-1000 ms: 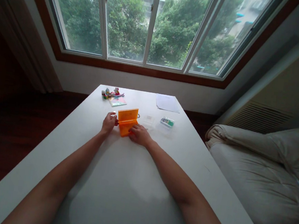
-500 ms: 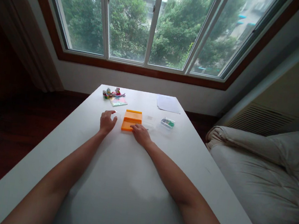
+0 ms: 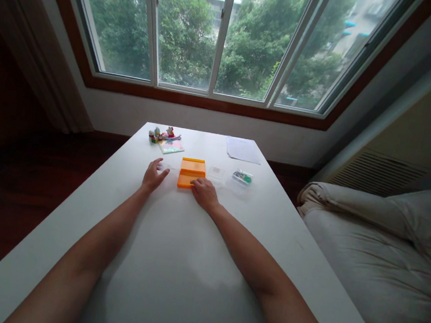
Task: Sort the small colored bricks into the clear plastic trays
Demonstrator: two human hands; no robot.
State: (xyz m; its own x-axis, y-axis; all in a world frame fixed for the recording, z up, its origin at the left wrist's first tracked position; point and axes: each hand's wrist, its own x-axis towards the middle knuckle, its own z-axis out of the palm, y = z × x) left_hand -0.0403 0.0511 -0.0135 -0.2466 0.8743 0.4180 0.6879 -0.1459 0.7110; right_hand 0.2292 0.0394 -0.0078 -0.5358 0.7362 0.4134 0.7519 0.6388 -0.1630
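An open orange plastic case (image 3: 193, 165) lies on the white table, its two halves spread one behind the other. Over the lower right corner of its near half is my right hand (image 3: 205, 194). The fingers are drawn together and point left; what they may hold is hidden. My left hand (image 3: 154, 176) is to the left of the case, thumb and fingers apart in a curve. Beside those fingertips is a clear plastic piece (image 3: 169, 167), hard to make out against the table; whether the hand touches it I cannot tell.
Right of the case are a clear plastic box (image 3: 216, 173) and a clear container with green contents (image 3: 242, 177). Small colourful figurines (image 3: 159, 135) and a pastel card (image 3: 171, 146) lie at the far left. White paper (image 3: 242, 149) is at the far right. A padded seat (image 3: 369, 254) adjoins the table.
The orange case has shifted slightly right. My left hand has turned a little, its fingers still apart. My right hand has barely moved, with its fingertips slightly further right.
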